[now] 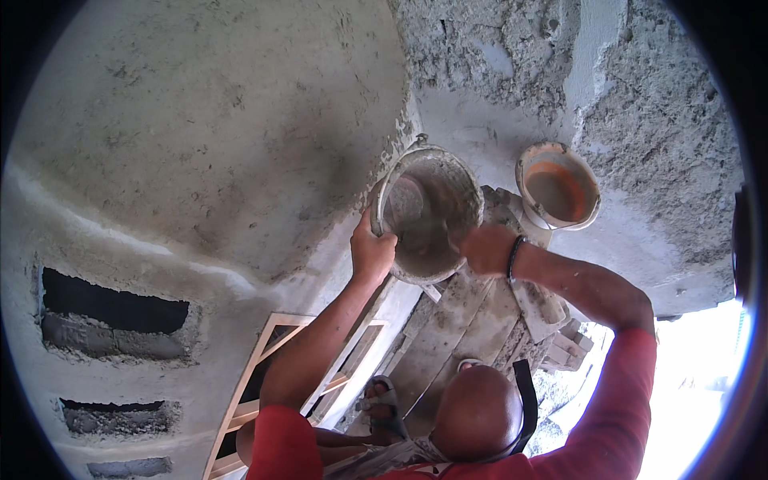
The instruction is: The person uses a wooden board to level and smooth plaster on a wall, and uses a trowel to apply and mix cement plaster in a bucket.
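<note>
A mortar-crusted bucket (428,276) tilts in front of me, with its mouth facing up toward the view. Grey wet mortar (420,232) coats its inside. My left hand (373,250) is closed on the left part of the bucket's rim, thumb toward the mouth. At the right side of the same mouth, my right hand (486,250) is curled and slightly blurred, its fingertips reaching inside. Whatever it holds is hidden in the bucket. A dark band circles the right wrist.
A smaller bucket (522,178) with an orange-stained inside stands to the right. Wooden planks (440,336) lie below, with a sandalled foot (382,404) on them. Rough plaster wall (664,136) rises at right, smoother plaster (240,120) at left. A wooden frame (260,344) stands lower left.
</note>
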### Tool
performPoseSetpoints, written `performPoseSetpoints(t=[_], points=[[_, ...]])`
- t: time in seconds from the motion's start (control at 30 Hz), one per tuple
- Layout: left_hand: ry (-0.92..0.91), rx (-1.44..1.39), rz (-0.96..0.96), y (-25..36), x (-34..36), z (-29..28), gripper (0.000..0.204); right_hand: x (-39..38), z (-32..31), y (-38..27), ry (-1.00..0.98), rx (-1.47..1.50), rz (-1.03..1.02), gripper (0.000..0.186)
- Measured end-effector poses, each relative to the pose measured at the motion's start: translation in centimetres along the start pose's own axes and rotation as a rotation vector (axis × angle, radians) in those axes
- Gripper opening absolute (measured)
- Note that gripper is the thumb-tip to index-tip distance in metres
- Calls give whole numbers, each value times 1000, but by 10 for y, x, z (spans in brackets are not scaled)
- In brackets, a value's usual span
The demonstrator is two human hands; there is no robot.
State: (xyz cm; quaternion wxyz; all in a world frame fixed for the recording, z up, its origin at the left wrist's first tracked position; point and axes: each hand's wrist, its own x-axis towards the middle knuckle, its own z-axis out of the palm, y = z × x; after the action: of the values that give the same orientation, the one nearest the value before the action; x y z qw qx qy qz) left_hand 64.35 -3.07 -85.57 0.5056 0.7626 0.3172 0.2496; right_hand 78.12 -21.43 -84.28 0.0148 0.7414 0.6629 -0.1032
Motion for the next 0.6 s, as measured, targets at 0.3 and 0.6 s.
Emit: performPoseSetpoints(t=[0.3, 0.6], points=[[29, -65, 43, -8, 3, 6, 53, 3, 9, -2, -65, -14, 26, 31], [24, -133, 49, -19, 0, 19, 57, -1, 2, -14, -174, -64, -38, 43]])
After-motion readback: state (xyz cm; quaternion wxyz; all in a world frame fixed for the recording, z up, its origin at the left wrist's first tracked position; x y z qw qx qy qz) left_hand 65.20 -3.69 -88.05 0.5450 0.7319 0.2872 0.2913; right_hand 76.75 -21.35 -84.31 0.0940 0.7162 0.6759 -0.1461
